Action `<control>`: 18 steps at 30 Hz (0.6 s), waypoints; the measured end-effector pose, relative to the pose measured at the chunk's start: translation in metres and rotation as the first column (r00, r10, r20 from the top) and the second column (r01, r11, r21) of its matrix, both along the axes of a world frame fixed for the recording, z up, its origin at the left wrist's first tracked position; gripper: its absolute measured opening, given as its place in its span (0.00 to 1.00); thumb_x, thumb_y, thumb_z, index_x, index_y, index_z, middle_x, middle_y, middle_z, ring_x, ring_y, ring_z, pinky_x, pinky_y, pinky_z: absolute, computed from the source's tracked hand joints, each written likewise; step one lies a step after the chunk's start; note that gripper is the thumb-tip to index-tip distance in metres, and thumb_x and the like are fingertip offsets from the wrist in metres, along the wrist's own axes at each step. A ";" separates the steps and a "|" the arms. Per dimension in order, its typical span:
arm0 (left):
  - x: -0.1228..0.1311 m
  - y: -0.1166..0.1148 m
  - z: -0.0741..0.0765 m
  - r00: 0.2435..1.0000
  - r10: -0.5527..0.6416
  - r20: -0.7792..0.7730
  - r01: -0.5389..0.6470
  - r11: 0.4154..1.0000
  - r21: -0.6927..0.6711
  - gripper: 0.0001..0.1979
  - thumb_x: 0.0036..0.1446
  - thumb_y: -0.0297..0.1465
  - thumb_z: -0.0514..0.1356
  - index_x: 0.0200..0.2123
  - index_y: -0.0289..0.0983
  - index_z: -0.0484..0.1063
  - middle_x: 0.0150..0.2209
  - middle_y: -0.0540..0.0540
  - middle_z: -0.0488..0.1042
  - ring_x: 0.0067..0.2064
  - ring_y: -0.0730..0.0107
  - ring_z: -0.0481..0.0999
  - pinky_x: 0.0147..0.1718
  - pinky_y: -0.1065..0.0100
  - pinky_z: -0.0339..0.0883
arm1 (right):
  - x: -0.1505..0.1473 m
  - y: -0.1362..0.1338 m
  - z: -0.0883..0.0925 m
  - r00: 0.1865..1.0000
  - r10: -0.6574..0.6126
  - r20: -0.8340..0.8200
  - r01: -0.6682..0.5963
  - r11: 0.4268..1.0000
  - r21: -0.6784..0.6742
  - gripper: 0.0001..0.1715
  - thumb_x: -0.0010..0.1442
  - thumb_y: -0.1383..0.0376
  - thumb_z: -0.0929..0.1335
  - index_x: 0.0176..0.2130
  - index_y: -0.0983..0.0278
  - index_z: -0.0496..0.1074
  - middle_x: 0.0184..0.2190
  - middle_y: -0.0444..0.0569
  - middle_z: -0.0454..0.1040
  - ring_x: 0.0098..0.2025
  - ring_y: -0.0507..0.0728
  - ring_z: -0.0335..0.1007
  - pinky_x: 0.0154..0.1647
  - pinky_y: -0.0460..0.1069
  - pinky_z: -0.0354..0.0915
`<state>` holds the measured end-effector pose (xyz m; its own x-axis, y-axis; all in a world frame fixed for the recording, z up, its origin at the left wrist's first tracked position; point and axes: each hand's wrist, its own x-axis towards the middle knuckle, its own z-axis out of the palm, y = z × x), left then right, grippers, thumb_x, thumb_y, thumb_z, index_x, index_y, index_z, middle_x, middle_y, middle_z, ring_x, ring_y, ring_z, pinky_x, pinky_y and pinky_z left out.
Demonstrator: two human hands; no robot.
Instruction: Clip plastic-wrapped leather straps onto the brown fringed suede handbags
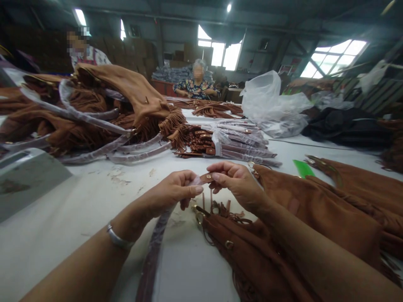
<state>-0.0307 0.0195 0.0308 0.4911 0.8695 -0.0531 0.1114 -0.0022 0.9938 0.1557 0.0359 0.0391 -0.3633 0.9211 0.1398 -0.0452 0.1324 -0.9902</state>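
Between my two hands, above the white table, is the end of a brown bag strap [207,178] with a round metal stud. My left hand [180,188] pinches the strap where clear plastic wrapping covers it. The wrapped length [154,247] hangs down below that hand toward the near edge. My right hand [234,182] grips the bare tip between thumb and fingers. Just beneath, a brown fringed bag [233,243] with gold metal hardware lies on the table, partly behind my right forearm.
Brown bags with plastic-wrapped handles [126,92] are heaped at left. A stack of wrapped straps [239,142] lies ahead. More brown bags [327,205] lie at right, near a green tag [303,168]. A grey box [31,180] stands left. Two people are beyond the table.
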 end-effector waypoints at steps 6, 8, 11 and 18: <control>0.000 -0.006 0.008 0.995 0.087 -0.038 -0.088 0.996 -0.005 0.17 0.53 0.43 0.57 0.24 0.33 0.63 0.16 0.56 0.53 0.16 0.85 0.50 0.13 0.79 0.43 | -0.013 -0.009 0.004 0.986 -0.014 0.164 -0.006 0.992 0.126 0.14 0.52 0.64 0.66 0.39 0.68 0.66 0.25 0.44 0.69 0.24 0.49 0.65 0.25 0.45 0.63; -0.003 -0.003 0.006 0.990 0.134 -0.037 -0.134 0.991 -0.003 0.16 0.53 0.39 0.59 0.23 0.33 0.62 0.15 0.56 0.55 0.15 0.85 0.51 0.13 0.80 0.43 | -0.011 -0.009 0.008 0.939 -0.092 0.332 0.020 0.976 0.215 0.16 0.53 0.65 0.65 0.43 0.68 0.65 0.23 0.43 0.68 0.23 0.48 0.63 0.25 0.44 0.61; -0.011 0.006 0.002 0.984 0.178 0.022 -0.178 0.984 -0.008 0.13 0.53 0.36 0.59 0.25 0.33 0.62 0.18 0.53 0.61 0.16 0.84 0.57 0.13 0.80 0.52 | -0.008 -0.015 0.020 0.735 -0.115 0.668 -0.126 0.945 0.301 0.14 0.54 0.65 0.64 0.42 0.67 0.69 0.25 0.45 0.70 0.24 0.49 0.62 0.26 0.44 0.56; -0.018 0.016 -0.005 0.959 0.182 0.215 -0.133 0.965 -0.226 0.06 0.56 0.30 0.55 0.30 0.35 0.59 0.22 0.51 0.65 0.15 0.81 0.62 0.12 0.79 0.55 | -0.019 -0.057 0.018 0.069 -0.126 0.990 -0.490 0.860 0.144 0.17 0.50 0.58 0.66 0.39 0.64 0.68 0.31 0.51 0.73 0.31 0.57 0.67 0.25 0.47 0.52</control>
<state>-0.0488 0.0353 0.0254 0.3690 0.9186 -0.1415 -0.1401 0.2055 0.9686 0.1367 -0.0215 0.0569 -0.5980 0.7686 -0.2272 0.7924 0.6096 -0.0234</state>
